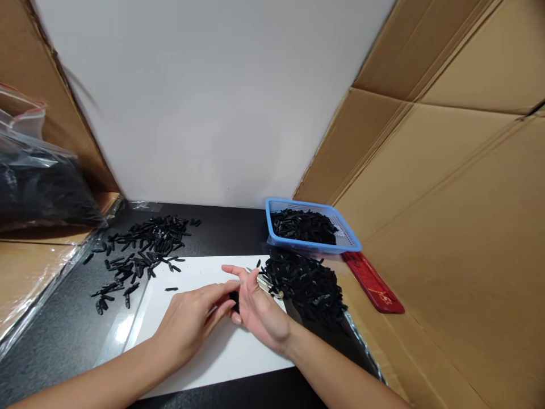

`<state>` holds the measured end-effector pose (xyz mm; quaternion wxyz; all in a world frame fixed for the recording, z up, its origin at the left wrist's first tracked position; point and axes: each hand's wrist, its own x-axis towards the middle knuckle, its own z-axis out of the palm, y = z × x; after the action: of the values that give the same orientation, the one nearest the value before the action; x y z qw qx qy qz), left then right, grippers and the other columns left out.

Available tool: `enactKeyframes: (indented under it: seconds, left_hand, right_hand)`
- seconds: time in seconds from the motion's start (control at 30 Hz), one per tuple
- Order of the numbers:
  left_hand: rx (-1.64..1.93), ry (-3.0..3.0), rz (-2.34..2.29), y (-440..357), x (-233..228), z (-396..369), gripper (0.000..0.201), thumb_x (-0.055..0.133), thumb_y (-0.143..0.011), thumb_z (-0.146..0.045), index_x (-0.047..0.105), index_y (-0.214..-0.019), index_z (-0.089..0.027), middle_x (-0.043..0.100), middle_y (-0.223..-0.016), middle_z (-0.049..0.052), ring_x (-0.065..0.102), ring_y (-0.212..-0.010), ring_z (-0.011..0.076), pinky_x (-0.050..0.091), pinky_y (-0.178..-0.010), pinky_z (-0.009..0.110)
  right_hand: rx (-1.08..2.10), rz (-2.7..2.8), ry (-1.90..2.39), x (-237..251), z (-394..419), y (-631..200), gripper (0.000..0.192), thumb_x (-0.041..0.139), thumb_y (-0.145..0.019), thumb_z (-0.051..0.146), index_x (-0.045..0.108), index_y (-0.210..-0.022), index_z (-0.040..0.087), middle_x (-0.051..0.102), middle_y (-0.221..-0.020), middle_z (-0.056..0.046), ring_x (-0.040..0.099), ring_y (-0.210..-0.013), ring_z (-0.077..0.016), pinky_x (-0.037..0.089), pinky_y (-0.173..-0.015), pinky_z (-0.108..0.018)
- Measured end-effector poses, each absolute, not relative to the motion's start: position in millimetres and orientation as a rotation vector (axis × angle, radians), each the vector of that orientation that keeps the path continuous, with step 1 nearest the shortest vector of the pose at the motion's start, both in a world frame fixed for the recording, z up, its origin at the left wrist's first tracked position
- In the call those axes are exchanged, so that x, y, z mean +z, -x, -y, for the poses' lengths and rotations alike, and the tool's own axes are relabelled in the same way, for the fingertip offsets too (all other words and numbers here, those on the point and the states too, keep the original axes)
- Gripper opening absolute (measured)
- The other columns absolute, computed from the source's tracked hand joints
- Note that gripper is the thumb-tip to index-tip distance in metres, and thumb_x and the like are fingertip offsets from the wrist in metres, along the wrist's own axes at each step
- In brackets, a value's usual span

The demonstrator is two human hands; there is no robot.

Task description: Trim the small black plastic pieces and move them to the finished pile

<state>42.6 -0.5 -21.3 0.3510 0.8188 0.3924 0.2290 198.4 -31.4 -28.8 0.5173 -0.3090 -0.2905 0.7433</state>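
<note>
Over a white board (pixel 204 363), my left hand (pixel 191 309) pinches a small black piece (pixel 234 301) between thumb and fingertips; its exact shape is mostly hidden. My right hand (pixel 264 312) meets it from the other side, palm turned inward, with thumb and index finger spread apart and the lower fingers bent beside the piece. Partly behind my right hand lies a slim metal tool (pixel 270 287) with a round brass-coloured end, its kind unclear. A dense heap of thin black pieces (pixel 306 287) is right of it. One loose black piece (pixel 171 289) rests on the board.
Elongated black pieces (pixel 159 236) lie scattered on the dark tabletop (pixel 213 230) at left. A blue basket (pixel 315 247) of black pieces stands at the back right, near a red flat object (pixel 374 284). A filled zip bag (pixel 38 176) is at far left. Cardboard walls (pixel 447 187) flank the table.
</note>
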Motion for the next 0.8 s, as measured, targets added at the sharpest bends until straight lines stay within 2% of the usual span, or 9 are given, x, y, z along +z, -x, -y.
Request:
enactKeyframes:
  seconds: [0.17, 0.33, 0.5, 0.6, 0.7, 0.8]
  left_hand:
    - [0.545, -2.283, -1.032, -44, -21, -1, 0.017, 0.06, -0.084, -0.024, 0.074, -0.087, -0.032, 0.075, -0.07, -0.001, 0.066, -0.062, 0.0194, 0.036, -0.056, 0.024]
    - [0.567, -2.156, -1.015, -45, -23, 0, 0.012, 0.059, -0.083, -0.02, 0.067, -0.075, -0.026, 0.073, -0.069, -0.003, 0.059, -0.057, 0.0157, 0.034, -0.056, 0.023]
    - [0.629, -1.912, -0.942, -45, -22, -4, 0.018, 0.054, -0.087, -0.033, 0.059, -0.074, -0.022, 0.064, -0.06, -0.003, 0.046, -0.053, 0.0137, 0.031, -0.055, 0.023]
    - [0.686, -1.822, -0.961, -45, -21, -7, 0.024, 0.051, -0.088, -0.039, 0.059, -0.075, -0.022, 0.055, -0.058, -0.004, 0.039, -0.055, 0.0139, 0.03, -0.056, 0.024]
    - [0.713, -1.778, -1.037, -43, -23, -10, 0.024, 0.053, -0.086, -0.042, 0.06, -0.076, -0.021, 0.039, -0.056, -0.006, 0.035, -0.056, 0.0139, 0.028, -0.056, 0.025]
    - [0.674, -1.746, -1.037, -43, -25, -11, 0.024, 0.053, -0.085, -0.043, 0.058, -0.077, -0.021, 0.036, -0.059, -0.007, 0.035, -0.058, 0.0139, 0.027, -0.056, 0.025]
  right_hand:
    - [1.815, 0.75, 0.776, -28, 34, -200, 0.081, 0.059, -0.061, 0.079, 0.051, -0.119, 0.023, 0.054, -0.079, 0.0, 0.044, -0.066, -0.0152, 0.026, -0.055, -0.026]
    - [1.831, 0.753, 0.78, -32, 32, -200, 0.074, 0.059, -0.065, 0.077, 0.054, -0.115, 0.023, 0.054, -0.079, 0.0, 0.044, -0.066, -0.0145, 0.025, -0.054, -0.025]
    - [1.831, 0.768, 0.794, -30, 29, -202, 0.066, 0.056, -0.069, 0.077, 0.062, -0.1, 0.019, 0.053, -0.079, -0.001, 0.047, -0.061, -0.0118, 0.025, -0.051, -0.024]
    - [1.763, 0.841, 0.908, -30, 26, -208, 0.059, 0.054, -0.075, 0.073, 0.064, -0.092, 0.018, 0.052, -0.075, 0.0, 0.041, -0.054, -0.0085, 0.021, -0.047, -0.022]
    - [1.673, 1.05, 1.071, -29, 22, -216, 0.046, 0.065, -0.075, 0.062, 0.065, -0.084, 0.017, 0.049, -0.065, 0.003, 0.031, -0.049, -0.0072, 0.018, -0.045, -0.022]
    - [1.465, 1.325, 1.193, -25, 18, -226, 0.028, 0.074, -0.072, 0.044, 0.067, -0.073, 0.017, 0.049, -0.061, 0.004, 0.037, -0.053, -0.0094, 0.026, -0.049, -0.022]
